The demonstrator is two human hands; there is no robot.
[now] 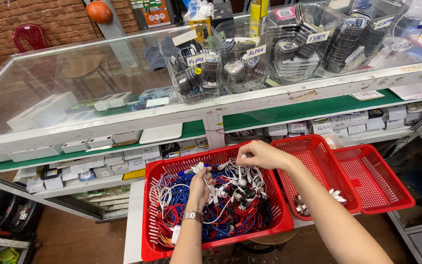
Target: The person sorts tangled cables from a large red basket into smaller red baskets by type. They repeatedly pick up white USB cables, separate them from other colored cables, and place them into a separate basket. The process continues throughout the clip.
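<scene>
A large red plastic basket [151, 205] sits in front of me, full of tangled white, blue, red and black cables [240, 210]. My left hand [200, 188], with a watch at the wrist, is closed around a bundle of white cables [199, 168] over the middle of the basket. My right hand [262, 154] reaches over the basket's far rim and pinches a white cable [241, 172] that hangs down from its fingers into the pile.
Two more red baskets stand to the right, the middle red basket [313, 146] holding a few small connectors and the rightmost red basket [387, 181]. Behind is a glass display counter [74, 83] with clear tubs of phone parts [206, 68] on top and white boxes [103, 171] on green shelves.
</scene>
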